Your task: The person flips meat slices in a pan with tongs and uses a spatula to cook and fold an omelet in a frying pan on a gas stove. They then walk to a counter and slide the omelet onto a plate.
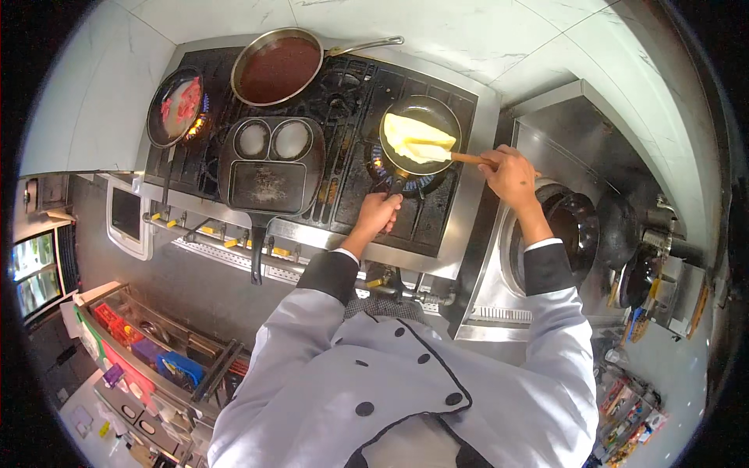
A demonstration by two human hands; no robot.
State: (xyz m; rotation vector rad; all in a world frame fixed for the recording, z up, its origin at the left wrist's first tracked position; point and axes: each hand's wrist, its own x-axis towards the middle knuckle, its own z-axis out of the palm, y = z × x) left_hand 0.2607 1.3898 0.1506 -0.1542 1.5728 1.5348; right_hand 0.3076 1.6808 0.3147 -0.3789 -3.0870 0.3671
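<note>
My left hand [378, 215] grips the dark handle of a small frying pan [430, 106], held over a lit gas burner [418, 185] at the right of the stove. Inside the pan lies a folded yellow egg sheet [412, 133]. My right hand [510, 174] holds the wooden handle of a spatula [467, 158]; its pale blade rests against the egg's lower edge. A sectioned pan [268, 186] with two round wells and one rectangular well sits left of centre. Behind it stands a wide steel pan [281, 69] of dark red-brown liquid. Pink meat strips [188, 100] lie in another frying pan [151, 120] at far left.
Lit flames [198, 124] show beside the far-left pan. The sectioned pan's handle [257, 254] sticks out past the stove's front edge, above yellow gas valves [231, 243]. Several dark woks [576, 234] stand to the right. Coloured containers [178, 367] fill a unit at the lower left.
</note>
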